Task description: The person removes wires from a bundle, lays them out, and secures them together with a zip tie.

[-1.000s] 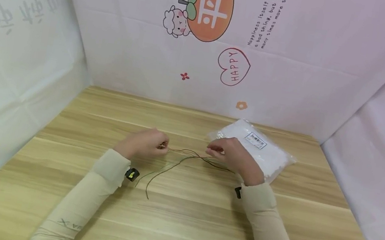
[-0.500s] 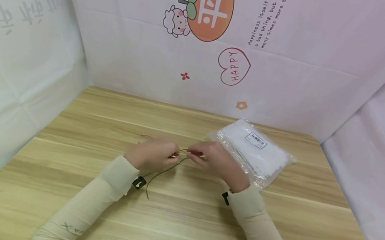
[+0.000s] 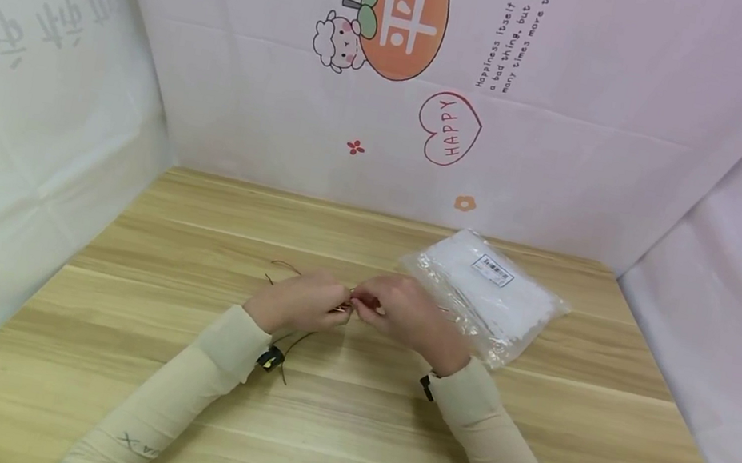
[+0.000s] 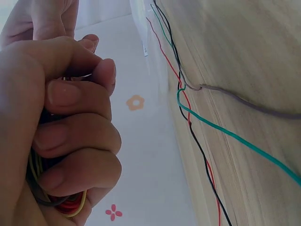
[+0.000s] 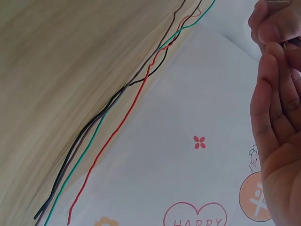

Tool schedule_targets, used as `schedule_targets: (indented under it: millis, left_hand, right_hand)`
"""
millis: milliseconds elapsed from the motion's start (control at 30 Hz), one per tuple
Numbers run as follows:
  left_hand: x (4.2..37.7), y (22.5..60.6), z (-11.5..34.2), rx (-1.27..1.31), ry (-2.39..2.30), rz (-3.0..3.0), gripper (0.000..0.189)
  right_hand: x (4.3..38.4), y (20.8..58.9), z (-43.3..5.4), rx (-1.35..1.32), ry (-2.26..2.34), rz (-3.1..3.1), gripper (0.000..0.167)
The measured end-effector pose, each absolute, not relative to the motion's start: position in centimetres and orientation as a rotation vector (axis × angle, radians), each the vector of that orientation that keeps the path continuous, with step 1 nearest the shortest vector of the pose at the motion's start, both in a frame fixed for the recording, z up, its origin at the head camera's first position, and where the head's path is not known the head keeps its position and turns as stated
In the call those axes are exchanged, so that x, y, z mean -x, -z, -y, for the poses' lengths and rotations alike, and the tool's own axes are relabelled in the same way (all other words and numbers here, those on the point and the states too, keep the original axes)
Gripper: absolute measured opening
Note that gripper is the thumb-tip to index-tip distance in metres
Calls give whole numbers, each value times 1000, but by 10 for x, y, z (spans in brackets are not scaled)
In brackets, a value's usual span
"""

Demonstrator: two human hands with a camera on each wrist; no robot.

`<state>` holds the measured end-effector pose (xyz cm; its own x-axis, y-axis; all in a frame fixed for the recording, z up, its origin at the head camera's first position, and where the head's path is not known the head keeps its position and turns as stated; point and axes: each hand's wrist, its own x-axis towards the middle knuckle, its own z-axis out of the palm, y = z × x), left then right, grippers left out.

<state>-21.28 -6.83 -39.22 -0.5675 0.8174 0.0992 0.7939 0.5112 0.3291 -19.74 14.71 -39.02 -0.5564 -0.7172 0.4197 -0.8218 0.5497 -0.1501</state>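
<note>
In the head view my left hand (image 3: 301,303) and right hand (image 3: 398,313) meet over the middle of the table. My left fingers curl round a bundle of thin wires; its red, yellow and dark loops (image 4: 70,205) show below the fist in the left wrist view. Fingertips of my right hand (image 5: 282,136) pinch at the bundle's end beside the left thumb; the pinched part is mostly hidden. Beyond the hands, loose wires lie crossed on the table: a red wire (image 5: 115,132), a green wire (image 4: 240,139), a black one and a grey-brown wire (image 4: 249,103).
A clear plastic bag of white contents with a barcode label (image 3: 493,270) lies behind my right hand. The wood-patterned table (image 3: 338,437) is enclosed by white printed cloth (image 3: 252,107) at the back and both sides.
My hands have come together: the left moved right with the bundle, the right moved left, away from the bag, onto the wires. Red wire ends now show behind the left hand.
</note>
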Motion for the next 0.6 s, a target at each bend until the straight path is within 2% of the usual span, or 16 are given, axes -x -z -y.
schedule_targets:
  millis: [333, 600]
  left_hand:
    - [216, 391, 70, -1336, -493, -2691, 32]
    - [216, 395, 71, -1425, -458, -2643, 29]
  right_hand:
    - [207, 390, -165, -1171, -688, 2584, 3]
    - [207, 393, -162, -1312, -481, 2517, 2]
